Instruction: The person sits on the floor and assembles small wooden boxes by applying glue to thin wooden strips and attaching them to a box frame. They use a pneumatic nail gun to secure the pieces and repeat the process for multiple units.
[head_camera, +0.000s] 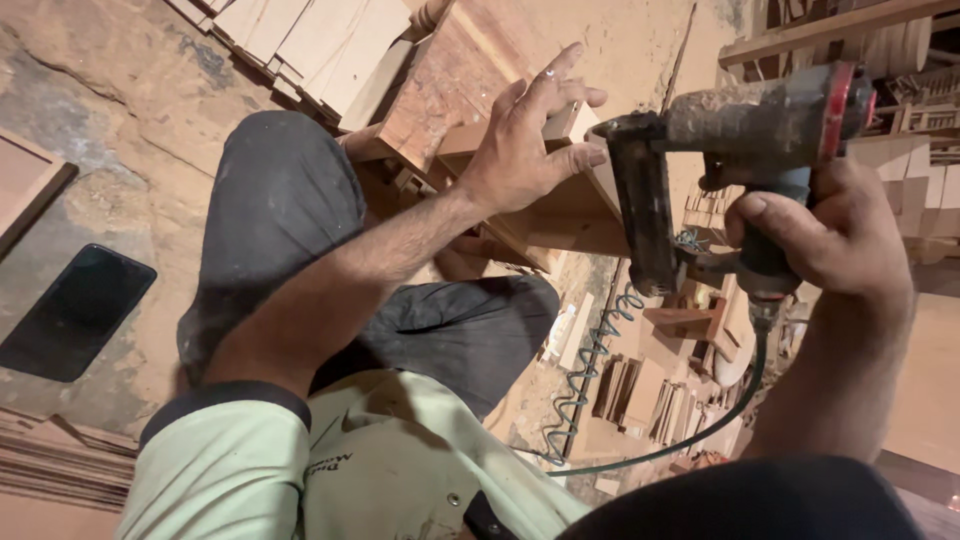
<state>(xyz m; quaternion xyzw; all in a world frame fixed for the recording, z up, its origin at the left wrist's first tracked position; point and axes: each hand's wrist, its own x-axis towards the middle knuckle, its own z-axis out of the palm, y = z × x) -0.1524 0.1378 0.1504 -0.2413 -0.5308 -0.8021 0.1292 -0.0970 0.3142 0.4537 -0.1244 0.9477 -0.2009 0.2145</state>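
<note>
Risky: left hand (525, 140) spread flat on the wooden frame (560, 200) over the knee, fingers just beside the nose of the nail gun (740, 170) gripped in the right hand (835, 235); likely a nail through a fingertip.

- The left hand (530, 140) lies spread on the wooden frame (560, 215), covering its near corner; the nail gun (720, 160) in the right hand (835, 235) stands just beside the fingertips, with only a narrow gap between.
- A coiled air hose (590, 370) hangs below the gun.
- Stacked boards (310, 45) crowd the frame's far edge.
- A dark phone (75, 312) lies on the sawdust floor (130, 130), well apart.
</note>
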